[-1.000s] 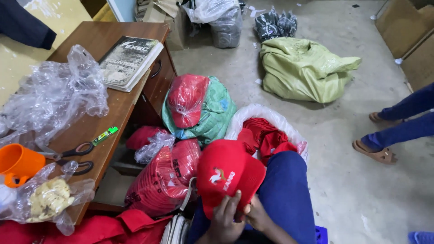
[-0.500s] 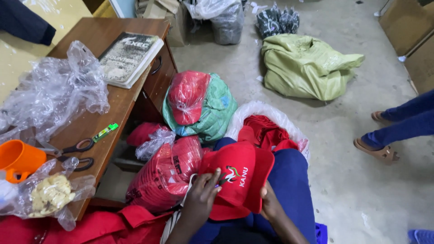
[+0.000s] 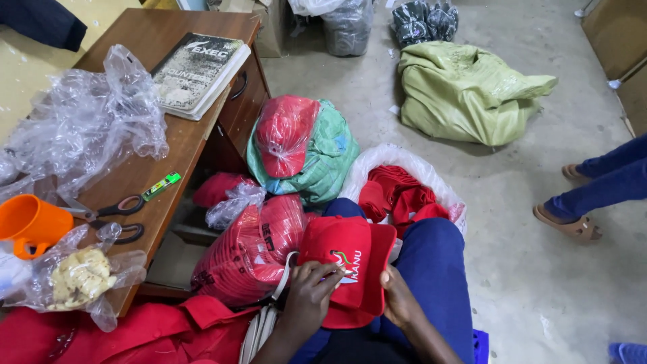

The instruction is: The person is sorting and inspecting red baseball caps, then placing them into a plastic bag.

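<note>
A red cap [image 3: 350,259] with a white and green emblem on its front lies on my lap, over my blue trouser leg [image 3: 431,269]. My left hand [image 3: 311,291] rests on the cap's front, fingers on the emblem. My right hand [image 3: 399,296] grips the cap's right edge. Just left of the cap sits a clear plastic bag packed with red caps [image 3: 253,249]. Behind my knee an open white sack [image 3: 404,182] holds more red caps.
A wooden desk [image 3: 182,145] at left carries crumpled clear plastic [image 3: 81,121], a book [image 3: 199,71], scissors [image 3: 111,216], an orange cup [image 3: 27,222] and a small green item [image 3: 162,185]. A green bag with red caps [image 3: 303,145], a green sack [image 3: 465,91] and another person's feet [image 3: 573,226] are on the floor.
The cap has been turned and lowered onto my lap, so its emblem faces up. My left hand has moved onto the cap's front; my right hand has shifted to its right edge.
</note>
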